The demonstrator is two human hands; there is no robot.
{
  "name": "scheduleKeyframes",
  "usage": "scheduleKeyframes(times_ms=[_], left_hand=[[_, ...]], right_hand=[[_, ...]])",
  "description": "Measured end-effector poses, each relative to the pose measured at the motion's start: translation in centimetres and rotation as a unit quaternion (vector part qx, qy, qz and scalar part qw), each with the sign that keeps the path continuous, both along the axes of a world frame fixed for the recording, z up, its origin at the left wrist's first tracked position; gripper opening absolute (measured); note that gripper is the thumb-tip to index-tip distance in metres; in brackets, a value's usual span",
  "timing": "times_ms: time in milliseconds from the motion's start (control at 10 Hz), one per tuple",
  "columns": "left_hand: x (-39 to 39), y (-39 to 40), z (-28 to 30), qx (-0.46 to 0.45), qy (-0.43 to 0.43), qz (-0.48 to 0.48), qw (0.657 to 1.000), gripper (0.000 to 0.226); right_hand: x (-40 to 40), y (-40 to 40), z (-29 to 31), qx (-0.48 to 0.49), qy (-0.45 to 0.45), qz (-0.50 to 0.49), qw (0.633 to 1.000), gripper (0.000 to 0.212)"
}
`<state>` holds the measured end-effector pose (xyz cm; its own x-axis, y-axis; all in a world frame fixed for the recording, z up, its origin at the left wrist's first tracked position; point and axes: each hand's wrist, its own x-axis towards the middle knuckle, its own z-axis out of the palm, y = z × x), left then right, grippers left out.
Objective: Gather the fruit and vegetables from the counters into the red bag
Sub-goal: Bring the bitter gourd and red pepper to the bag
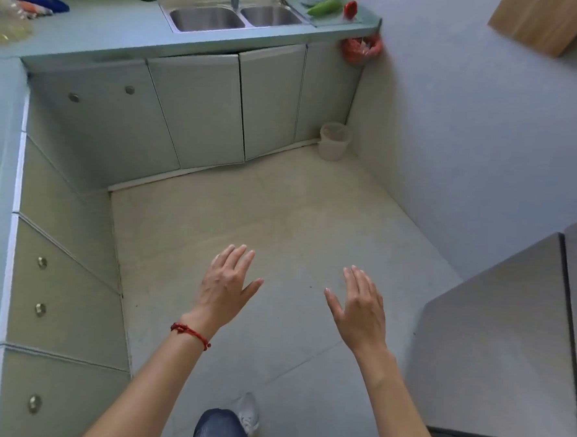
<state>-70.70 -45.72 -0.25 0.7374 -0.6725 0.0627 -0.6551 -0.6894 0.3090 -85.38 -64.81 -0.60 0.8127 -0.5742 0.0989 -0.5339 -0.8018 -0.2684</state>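
Note:
A red plastic bag [361, 50] hangs off the far right end of the back counter [122, 36], just under its edge. Above it on that counter lie a green vegetable [324, 7] and a small red vegetable [350, 8], to the right of the sink. My left hand [226, 282], with a red string at the wrist, and my right hand [361, 305] are held out over the floor, fingers spread, holding nothing. Both are far from the bag and the vegetables.
A double steel sink [235, 17] with a tap sits in the back counter. A blue cloth [40, 2] and a clear plastic bag [5, 15] lie at the far left. A small bin [334, 141] stands in the floor corner. A grey cabinet [508, 350] stands at my right.

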Motion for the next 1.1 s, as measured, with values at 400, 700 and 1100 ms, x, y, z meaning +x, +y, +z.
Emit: scheduleKeyframes(times_ms=[400,700,1100], left_hand=[[11.2,-7.0,-0.6,-0.005,-0.012,-0.025,1.0,0.06],[21.0,-18.5,-0.9,-0.005,-0.026,-0.023,0.999,0.059],[34.7,-34.6,1.3,-0.005,-0.038,-0.001,0.999,0.06]], right_hand=[[9.8,-6.8,-0.3,0.007,-0.012,-0.009,1.0,0.068],[19.7,-18.2,-0.9,0.008,-0.036,-0.004,0.999,0.065],[34.0,-35.5,1.4,-0.011,-0.046,0.016,0.999,0.065]])
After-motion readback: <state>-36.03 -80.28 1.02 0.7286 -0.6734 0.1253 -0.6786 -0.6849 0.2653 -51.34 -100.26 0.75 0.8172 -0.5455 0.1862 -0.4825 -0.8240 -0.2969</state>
